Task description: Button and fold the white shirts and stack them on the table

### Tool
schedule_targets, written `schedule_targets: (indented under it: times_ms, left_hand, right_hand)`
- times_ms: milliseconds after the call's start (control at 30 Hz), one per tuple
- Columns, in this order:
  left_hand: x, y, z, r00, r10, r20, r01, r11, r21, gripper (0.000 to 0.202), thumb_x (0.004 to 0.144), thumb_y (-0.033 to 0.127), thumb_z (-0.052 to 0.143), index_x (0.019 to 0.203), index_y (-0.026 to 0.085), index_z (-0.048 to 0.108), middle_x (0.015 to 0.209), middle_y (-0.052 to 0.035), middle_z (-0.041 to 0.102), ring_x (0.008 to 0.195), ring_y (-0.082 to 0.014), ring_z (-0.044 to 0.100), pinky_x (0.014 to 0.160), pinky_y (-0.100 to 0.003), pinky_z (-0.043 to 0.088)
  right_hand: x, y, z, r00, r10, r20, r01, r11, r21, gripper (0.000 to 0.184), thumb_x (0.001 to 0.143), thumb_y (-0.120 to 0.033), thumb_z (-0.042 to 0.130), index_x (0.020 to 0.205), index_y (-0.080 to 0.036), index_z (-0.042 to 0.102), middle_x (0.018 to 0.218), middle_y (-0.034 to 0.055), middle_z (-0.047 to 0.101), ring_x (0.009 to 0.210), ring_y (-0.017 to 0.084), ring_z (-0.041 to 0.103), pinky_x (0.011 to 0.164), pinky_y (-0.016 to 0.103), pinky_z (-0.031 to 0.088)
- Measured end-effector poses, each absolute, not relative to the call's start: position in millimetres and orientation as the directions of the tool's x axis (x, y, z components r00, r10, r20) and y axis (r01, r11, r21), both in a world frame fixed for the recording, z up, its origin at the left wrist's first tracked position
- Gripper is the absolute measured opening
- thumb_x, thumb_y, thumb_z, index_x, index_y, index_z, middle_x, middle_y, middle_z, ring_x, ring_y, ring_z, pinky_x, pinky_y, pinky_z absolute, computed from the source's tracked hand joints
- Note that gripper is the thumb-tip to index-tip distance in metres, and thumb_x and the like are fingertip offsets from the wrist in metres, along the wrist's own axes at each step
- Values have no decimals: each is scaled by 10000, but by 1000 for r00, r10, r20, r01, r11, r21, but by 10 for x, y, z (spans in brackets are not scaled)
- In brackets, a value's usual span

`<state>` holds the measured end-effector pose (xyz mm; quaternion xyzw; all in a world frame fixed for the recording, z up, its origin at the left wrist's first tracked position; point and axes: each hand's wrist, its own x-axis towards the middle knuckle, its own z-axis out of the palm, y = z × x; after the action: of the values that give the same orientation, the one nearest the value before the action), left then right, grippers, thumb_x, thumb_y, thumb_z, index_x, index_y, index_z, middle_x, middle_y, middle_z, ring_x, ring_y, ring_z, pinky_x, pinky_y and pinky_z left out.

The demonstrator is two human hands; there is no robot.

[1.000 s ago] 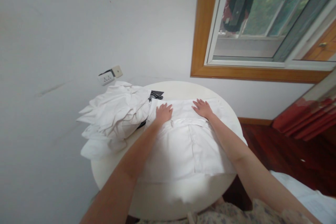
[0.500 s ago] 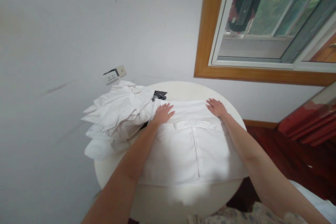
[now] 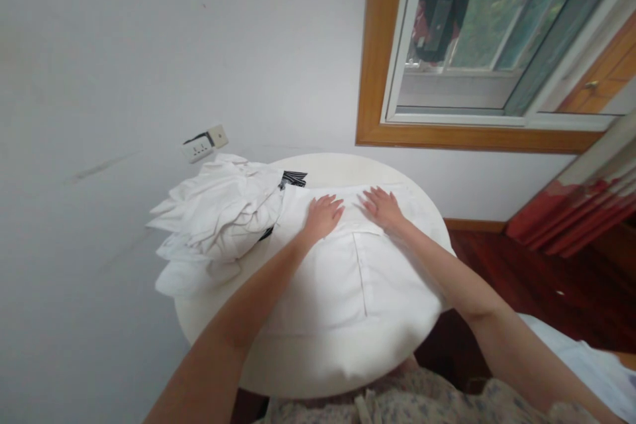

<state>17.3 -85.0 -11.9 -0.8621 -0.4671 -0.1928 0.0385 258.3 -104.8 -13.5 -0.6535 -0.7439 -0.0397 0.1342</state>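
Observation:
A white garment [image 3: 322, 295] lies spread on the round white table [image 3: 318, 371], with a straight seam or slit running down its middle. Its exact kind I cannot tell. My left hand [image 3: 324, 215] rests flat on the upper part of the cloth, fingers spread. Close by on the right, my right hand [image 3: 383, 207] also lies palm down on it, fingers apart. Neither hand grips anything. Left of the garment is a crumpled heap of white cloth [image 3: 213, 212], with a black-and-white striped piece [image 3: 295, 178] showing at its edge.
A white wall [image 3: 124, 66] with a socket [image 3: 197, 148] stands behind the table. A wood-framed window [image 3: 467, 136] is at the upper right, with a red and white curtain [image 3: 561, 212] beside it. Pale cloth [image 3: 571, 358] lies at the lower right.
My right hand has slid left across the garment, and my left hand slightly right, so they are closer together. The view has shifted a little.

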Motion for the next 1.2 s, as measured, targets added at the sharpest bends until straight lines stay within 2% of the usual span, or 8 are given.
schedule_targets:
  times_ms: [100,333,567,700,867,967,1100,1200]
  left_hand:
    - [307,-1035,-248,478,830,288,842,-526,117,516,942,525,347,1399,310,454,1483,-70,427,1375,-296,357,1108,-601,235]
    - [210,-1149,-314,544,793,273,814,-578,59,542,949,484,361,1436,249,409,1502,-121,386,1381,-316,348,1108,-587,253]
    - [-131,-1550,-36,810,508,292,522,-852,34,423,922,233,452,1340,234,516,1444,-91,467,1325,-222,417,1110,-426,326]
    - [-354,-2035,142,852,486,193,458,-872,173,436,866,494,557,1203,223,619,1300,-90,595,1180,-223,548,1026,-381,420]
    - [-562,-2541,177,877,479,39,470,-872,138,731,735,693,597,1262,188,583,1354,-142,554,1281,-299,477,1090,-436,358]
    - [-557,-2674,126,880,475,24,473,-879,52,656,810,594,570,1298,156,546,1377,-177,521,1302,-316,452,1095,-470,350]
    - [-394,-2743,120,854,520,1,519,-853,-43,378,863,293,544,1212,153,582,1288,-165,582,1205,-289,533,1014,-452,444]
    - [-281,-2782,148,816,578,-16,575,-813,-91,326,850,122,482,1152,161,597,1230,-150,609,1152,-272,561,940,-426,499]
  right_hand:
    - [2303,-1253,-224,-178,971,159,973,198,-122,594,971,-573,203,1468,-288,359,1556,65,288,1436,265,218,1120,563,193]
    - [2336,-1365,-305,-210,959,188,957,241,-160,587,959,-565,305,1453,-260,393,1530,98,337,1425,279,256,1115,553,220]
    - [2545,-1919,-43,-520,771,368,743,620,-252,338,906,-317,523,1213,-249,646,1430,86,491,1378,267,351,1126,510,237]
    - [2615,-2473,240,-709,689,150,573,687,-447,463,890,-435,566,1312,-245,574,1318,85,595,1218,216,537,1059,395,378]
    - [2659,-2965,310,-664,742,-90,700,575,-424,836,695,-511,756,1421,-221,461,1483,121,416,1354,276,392,1109,406,321]
    - [2593,-3082,259,-605,790,-101,766,543,-344,781,701,-393,759,1400,-173,488,1470,150,426,1344,287,406,1096,405,342]
    - [2433,-3112,207,-577,816,-32,798,555,-235,594,777,-279,647,1342,-128,543,1389,179,513,1285,292,471,1051,420,393]
    - [2342,-3109,143,-533,846,25,833,529,-163,542,787,-145,553,1328,-135,550,1332,161,568,1241,278,508,1033,428,411]
